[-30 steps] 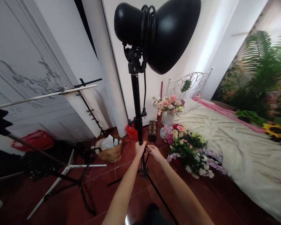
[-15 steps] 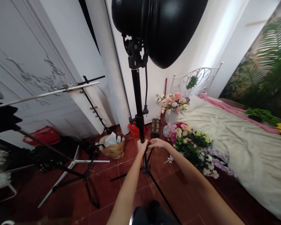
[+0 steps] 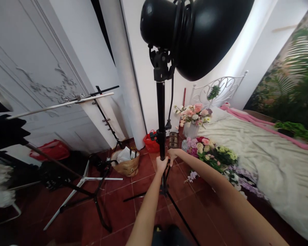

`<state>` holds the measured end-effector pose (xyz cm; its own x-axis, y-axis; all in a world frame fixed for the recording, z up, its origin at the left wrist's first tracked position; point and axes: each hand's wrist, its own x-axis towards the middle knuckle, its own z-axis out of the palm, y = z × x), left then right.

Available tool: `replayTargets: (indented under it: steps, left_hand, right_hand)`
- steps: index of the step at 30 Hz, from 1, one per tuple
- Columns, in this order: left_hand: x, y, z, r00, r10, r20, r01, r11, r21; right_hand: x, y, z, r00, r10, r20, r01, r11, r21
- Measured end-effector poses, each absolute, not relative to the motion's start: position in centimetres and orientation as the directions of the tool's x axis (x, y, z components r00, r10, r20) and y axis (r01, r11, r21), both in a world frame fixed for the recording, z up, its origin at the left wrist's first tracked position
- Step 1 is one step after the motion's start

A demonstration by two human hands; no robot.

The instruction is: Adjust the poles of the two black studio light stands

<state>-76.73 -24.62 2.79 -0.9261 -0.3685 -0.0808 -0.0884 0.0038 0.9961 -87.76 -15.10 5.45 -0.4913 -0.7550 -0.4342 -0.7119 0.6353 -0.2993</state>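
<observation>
A black light stand (image 3: 161, 109) rises in front of me, carrying a large black studio light (image 3: 195, 34) with a dome reflector. My left hand (image 3: 162, 164) is wrapped round its pole, below the upper collar (image 3: 161, 136). On the pole's right side, my right hand (image 3: 172, 155) is closed with bent fingers at the lower collar's knob, which the fingers mostly hide. From the lamp hangs a black cable with a plug (image 3: 168, 124), just above my right hand. The tripod legs (image 3: 179, 213) spread over the floor below.
Flowers (image 3: 204, 150) and a bed with a cream blanket (image 3: 269, 167) lie to the right. A woven basket (image 3: 127, 167), a red bag (image 3: 152, 141) and a small chest (image 3: 173, 140) sit behind the stand. Another stand with white legs (image 3: 66, 201) is at left.
The stand and light appear farther right and slightly lower in view. My right hand has turned, its fingers now pointing down and curled closer at the knob. My left hand keeps its hold.
</observation>
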Motion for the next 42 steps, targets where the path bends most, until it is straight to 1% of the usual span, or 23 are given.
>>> replayTargets:
  steps: [2,4,8,13,16,19,25,28,31,38,42]
  left_hand:
    - [-76.8,-24.6,2.7,-0.922,-0.382,-0.067,-0.077,0.010,0.997]
    - [-77.0,-24.6,2.5,-0.918,-0.390,-0.066,-0.075,0.006,0.997]
    - [-77.3,-24.6,2.0,-0.921,-0.386,-0.060,-0.069,0.009,0.998]
    - [-77.2,-24.8,2.0,-0.925,-0.379,0.008,-0.003,0.029,1.000]
    - [-77.1,-24.9,2.1,-0.929,-0.368,0.034,0.021,0.040,0.999]
    - [-77.1,-24.8,2.3,-0.919,-0.394,0.022,0.012,0.029,1.000]
    - [-77.2,-24.6,2.7,-0.918,-0.396,-0.021,-0.013,-0.023,1.000]
    - [-77.2,-24.6,2.4,-0.918,-0.396,-0.027,-0.014,-0.035,0.999]
    - [-77.4,-24.6,1.8,-0.926,-0.377,-0.024,-0.013,-0.032,0.999]
    - [-77.6,-24.6,1.7,-0.924,-0.381,0.011,0.005,0.018,1.000]
    - [-77.7,-24.8,1.6,-0.923,-0.386,0.012,0.009,0.010,1.000]
  right_hand:
    - [-87.3,-14.2,4.8,-0.481,-0.805,-0.348,-0.747,0.584,-0.318]
    - [-86.5,-13.4,4.6,-0.505,-0.821,-0.267,-0.764,0.569,-0.305]
    - [-84.3,-12.6,4.7,-0.580,-0.808,-0.105,-0.777,0.587,-0.227]
    - [-80.2,-12.1,3.3,-0.696,-0.711,0.095,-0.717,0.694,-0.064]
    - [-78.3,-11.9,2.2,-0.776,-0.609,0.162,-0.622,0.781,-0.043]
    - [-78.0,-12.2,2.5,-0.815,-0.560,0.148,-0.571,0.819,-0.052]
    - [-80.0,-14.4,4.0,-0.832,-0.551,0.059,-0.553,0.833,-0.010]
    - [-80.6,-15.2,3.3,-0.840,-0.542,-0.004,-0.542,0.840,-0.016]
    - [-80.7,-15.3,2.2,-0.850,-0.526,-0.023,-0.525,0.851,-0.018]
    - [-79.8,-14.9,0.5,-0.878,-0.476,0.045,-0.478,0.877,-0.039]
    - [-79.4,-15.2,-0.8,-0.908,-0.399,0.127,-0.415,0.897,-0.149]
